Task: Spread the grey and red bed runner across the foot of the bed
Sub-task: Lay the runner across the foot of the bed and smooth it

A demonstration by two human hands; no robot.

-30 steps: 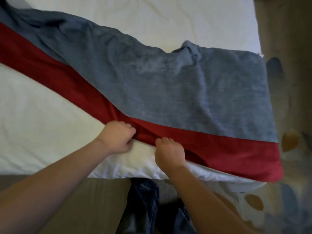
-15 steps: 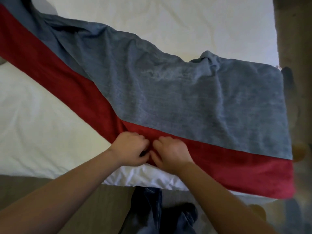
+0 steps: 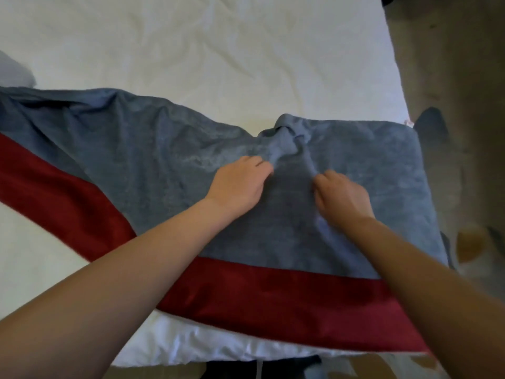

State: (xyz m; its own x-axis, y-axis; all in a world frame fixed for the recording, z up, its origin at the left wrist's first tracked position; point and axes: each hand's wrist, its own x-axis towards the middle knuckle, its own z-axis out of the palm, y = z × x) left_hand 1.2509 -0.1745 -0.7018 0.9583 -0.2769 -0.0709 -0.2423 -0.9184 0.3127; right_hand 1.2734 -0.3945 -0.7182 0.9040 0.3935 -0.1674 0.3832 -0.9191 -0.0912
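Note:
The grey and red bed runner [image 3: 142, 165] lies across the white bed [image 3: 218, 50], its red band along the near edge and its left part slanting away. A bunched fold [image 3: 289, 140] rises at the grey far edge. My left hand [image 3: 240, 184] rests on the grey cloth just left of the fold, with its fingertips curled into the fabric. My right hand [image 3: 341, 195] pinches a ridge of grey cloth just below and right of the fold. Both forearms reach over the red band.
The bed's right edge runs down the right side, with patterned carpet [image 3: 464, 160] beyond it. The white duvet's foot edge [image 3: 218, 348] shows under the red band. Dark trousers [image 3: 273, 370] appear at the bottom.
Both hands have left the red near edge and reached forward onto the grey part beside the bunched fold. The view has shifted forward over the bed.

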